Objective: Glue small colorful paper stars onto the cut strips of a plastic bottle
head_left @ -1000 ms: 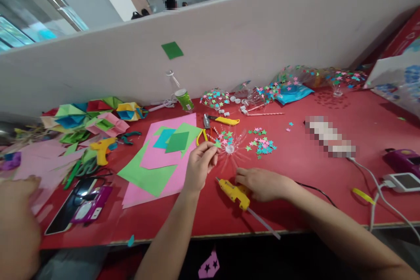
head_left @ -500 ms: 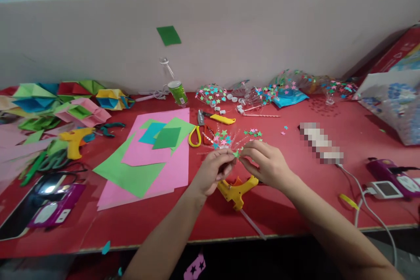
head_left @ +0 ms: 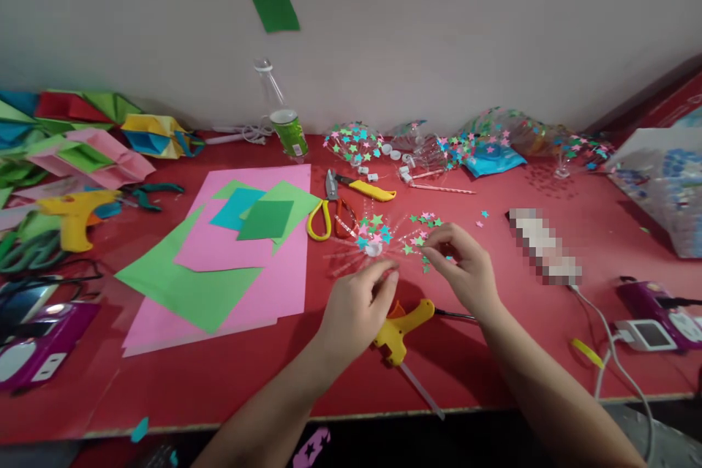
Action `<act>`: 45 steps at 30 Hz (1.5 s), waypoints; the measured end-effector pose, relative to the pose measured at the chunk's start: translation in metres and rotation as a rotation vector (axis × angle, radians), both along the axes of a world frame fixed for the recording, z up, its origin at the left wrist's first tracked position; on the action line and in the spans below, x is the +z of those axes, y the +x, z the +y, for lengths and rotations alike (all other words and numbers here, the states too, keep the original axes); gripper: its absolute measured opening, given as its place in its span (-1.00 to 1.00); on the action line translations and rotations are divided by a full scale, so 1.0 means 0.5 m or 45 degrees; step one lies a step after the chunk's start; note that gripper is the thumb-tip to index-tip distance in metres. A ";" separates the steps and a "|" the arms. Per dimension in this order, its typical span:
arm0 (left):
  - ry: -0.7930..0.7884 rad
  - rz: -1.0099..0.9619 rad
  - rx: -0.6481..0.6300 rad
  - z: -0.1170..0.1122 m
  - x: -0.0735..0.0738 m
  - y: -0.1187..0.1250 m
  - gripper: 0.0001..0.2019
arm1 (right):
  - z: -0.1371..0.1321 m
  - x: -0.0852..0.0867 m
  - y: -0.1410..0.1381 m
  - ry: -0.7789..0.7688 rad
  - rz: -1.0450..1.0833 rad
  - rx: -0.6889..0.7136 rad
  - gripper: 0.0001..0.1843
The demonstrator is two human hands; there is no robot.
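My left hand (head_left: 359, 303) is over the yellow glue gun (head_left: 406, 325), thumb and forefinger pinched together; whatever is between them is hidden. To its right, my right hand (head_left: 463, 263) has its thumb and forefinger closed at the edge of a small pile of paper stars (head_left: 422, 223). I cannot make out what its fingertips hold. Just beyond my left fingers stands a clear plastic piece (head_left: 374, 250) with thin strips fanning outward and pink, blue and green stars on it. The glue gun lies on the red table with a clear glue stick (head_left: 421, 389) jutting toward me.
Pliers (head_left: 330, 197) and a yellow cutter (head_left: 373, 190) lie beyond the fanned piece. Pink sheets (head_left: 290, 285) and green papers are to the left. Star-covered plastic pieces (head_left: 355, 145) line the back wall. A phone (head_left: 542, 245) with a white cable is at right.
My hands have moved apart, and the green star seen between them earlier no longer shows there. My right hand has shifted to the stars. The view has tilted down.
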State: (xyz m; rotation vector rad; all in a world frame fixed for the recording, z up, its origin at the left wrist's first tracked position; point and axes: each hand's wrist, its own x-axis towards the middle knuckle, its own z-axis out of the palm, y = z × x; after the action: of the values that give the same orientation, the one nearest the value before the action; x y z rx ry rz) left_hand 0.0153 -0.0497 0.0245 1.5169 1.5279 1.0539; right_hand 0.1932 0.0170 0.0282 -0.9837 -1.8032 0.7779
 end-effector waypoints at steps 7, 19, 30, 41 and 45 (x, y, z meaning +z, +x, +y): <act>-0.174 -0.142 -0.094 -0.002 0.006 -0.010 -0.61 | 0.015 -0.023 -0.001 -0.470 0.195 0.040 -0.80; -0.654 -0.960 -0.329 0.008 0.006 0.010 -0.17 | -0.002 -0.024 -0.014 -0.454 -0.066 0.068 -0.88; -0.644 -0.968 -0.310 0.018 0.003 0.008 -0.20 | 0.004 -0.029 -0.013 -0.598 0.015 0.069 -0.85; -0.575 -1.001 -0.247 0.013 -0.011 0.018 -0.40 | -0.005 -0.034 -0.020 -0.583 0.062 0.039 -0.85; -0.553 -1.036 -0.292 0.011 -0.016 0.022 -0.45 | 0.000 -0.038 -0.019 -0.610 0.097 0.038 -0.85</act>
State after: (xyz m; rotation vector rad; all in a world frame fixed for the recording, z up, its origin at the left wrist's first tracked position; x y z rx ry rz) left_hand 0.0265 -0.0443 0.0164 0.7793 0.8956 0.9507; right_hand 0.1836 0.0168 0.0093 -1.2117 -1.5994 1.2857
